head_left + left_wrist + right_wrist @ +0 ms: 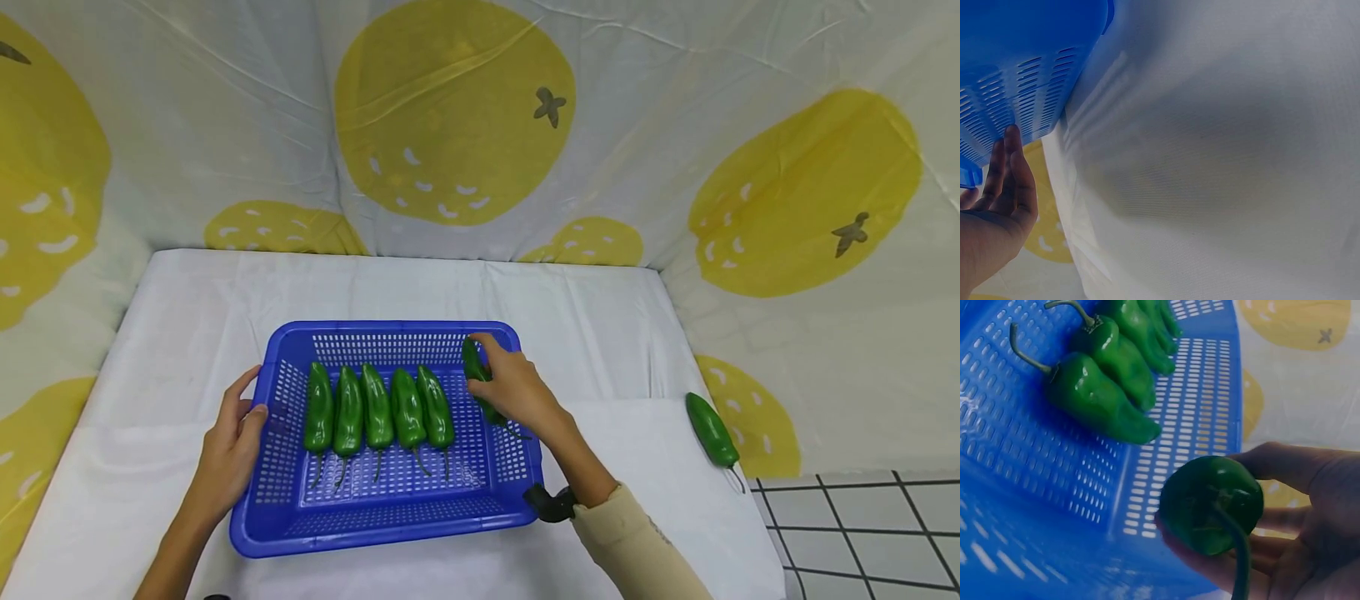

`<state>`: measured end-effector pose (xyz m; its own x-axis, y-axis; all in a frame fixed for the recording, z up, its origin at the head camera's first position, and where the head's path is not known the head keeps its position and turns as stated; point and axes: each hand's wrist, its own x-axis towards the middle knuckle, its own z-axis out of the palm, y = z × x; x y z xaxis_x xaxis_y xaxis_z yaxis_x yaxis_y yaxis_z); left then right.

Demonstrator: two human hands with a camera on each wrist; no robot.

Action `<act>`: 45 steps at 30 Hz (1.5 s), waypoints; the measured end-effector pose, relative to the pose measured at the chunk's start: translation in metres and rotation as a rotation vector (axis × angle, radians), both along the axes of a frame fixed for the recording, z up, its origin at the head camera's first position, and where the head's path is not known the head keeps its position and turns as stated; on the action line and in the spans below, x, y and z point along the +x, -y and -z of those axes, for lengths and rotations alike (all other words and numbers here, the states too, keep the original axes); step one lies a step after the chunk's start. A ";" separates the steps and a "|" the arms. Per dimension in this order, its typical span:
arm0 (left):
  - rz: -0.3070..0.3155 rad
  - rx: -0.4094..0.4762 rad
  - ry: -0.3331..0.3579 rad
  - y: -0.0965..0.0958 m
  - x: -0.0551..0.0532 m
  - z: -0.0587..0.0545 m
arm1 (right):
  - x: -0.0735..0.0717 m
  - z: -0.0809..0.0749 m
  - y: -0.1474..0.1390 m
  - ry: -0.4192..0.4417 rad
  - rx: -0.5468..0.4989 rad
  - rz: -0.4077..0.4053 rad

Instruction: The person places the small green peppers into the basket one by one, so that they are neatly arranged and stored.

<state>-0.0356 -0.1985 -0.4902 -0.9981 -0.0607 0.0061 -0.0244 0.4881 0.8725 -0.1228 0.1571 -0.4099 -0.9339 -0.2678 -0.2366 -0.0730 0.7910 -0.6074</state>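
Observation:
A blue plastic basket (390,537) with slotted walls sits in front of me, several green chili peppers (377,406) lying side by side in it, stems toward me. My right hand (517,383) holds another green chili pepper (1210,503) between thumb and fingers, over the basket's right end. In the right wrist view its stem faces the camera, and the peppers in the basket (1097,397) lie beyond. At the basket's left side, my left hand (232,446) grips the rim, thumb near the top edge. The left wrist view shows its fingers (1013,150) against the slotted outer wall.
One more green chili pepper (712,431) lies on the white cloth (607,333) at the far right. Fabric with yellow fruit prints (453,108) hangs behind and at both sides. A black band (551,502) is on my right wrist.

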 end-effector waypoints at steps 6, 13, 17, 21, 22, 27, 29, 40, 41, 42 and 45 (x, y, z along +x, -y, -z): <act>-0.001 0.000 -0.002 0.000 0.000 0.001 | -0.002 0.004 0.006 0.037 0.036 -0.056; -0.002 0.000 -0.002 -0.001 0.000 0.000 | -0.004 0.009 0.012 0.058 0.057 -0.070; -0.003 0.000 -0.004 -0.001 0.000 0.000 | -0.006 0.013 0.015 0.066 0.078 -0.088; -0.008 -0.006 -0.006 0.000 0.000 0.000 | -0.007 0.019 0.018 0.071 0.099 -0.115; -0.007 -0.006 -0.006 0.000 0.000 0.001 | -0.008 0.020 0.019 0.074 0.103 -0.118; -0.004 -0.006 0.000 0.000 0.000 0.003 | -0.009 0.026 0.024 0.080 0.136 -0.118; -0.007 -0.007 0.000 0.000 0.000 0.003 | -0.009 0.028 0.026 0.089 0.144 -0.122; -0.010 -0.004 -0.010 -0.001 -0.001 0.002 | -0.007 0.033 0.024 0.120 0.096 -0.098; -0.011 -0.005 -0.010 0.000 -0.001 0.002 | -0.007 0.033 0.024 0.117 0.090 -0.092; -0.011 -0.006 -0.009 0.000 -0.001 0.002 | -0.007 0.032 0.023 0.114 0.084 -0.086; -0.012 -0.007 -0.009 0.000 -0.001 0.003 | -0.006 0.027 0.020 0.084 0.078 -0.078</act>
<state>-0.0367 -0.1985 -0.4929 -0.9972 -0.0728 0.0152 -0.0228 0.4940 0.8692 -0.1292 0.1369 -0.4372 -0.8872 -0.3167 -0.3356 -0.0878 0.8299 -0.5510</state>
